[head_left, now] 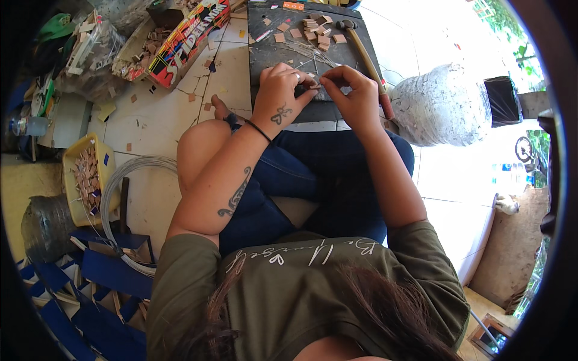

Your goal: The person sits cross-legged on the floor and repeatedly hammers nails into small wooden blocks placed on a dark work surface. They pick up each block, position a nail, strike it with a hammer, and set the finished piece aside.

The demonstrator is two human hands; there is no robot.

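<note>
Over the near part of a dark low board [265, 45], my two hands meet fingertip to fingertip. My left hand [280, 90] is closed in a pinch on a small brown wooden piece [315, 88]. Touching the same spot, my right hand [354, 95] pinches with thumb and forefinger; what lies between them is too small to make out. Just beyond my fingers, thin wire lengths [310, 53] are spread on the board. Small square wooden pieces [316, 27] lie in a loose group at its far side. A hammer [361, 51] rests along the board's right edge.
Left of the board stand a colourful printed box [186, 45] of wooden bits and a yellow basket [66, 174] of more pieces. A wire coil [111, 210] and blue boxes [114, 271] are at lower left. A large wrapped bundle [442, 102] sits at right.
</note>
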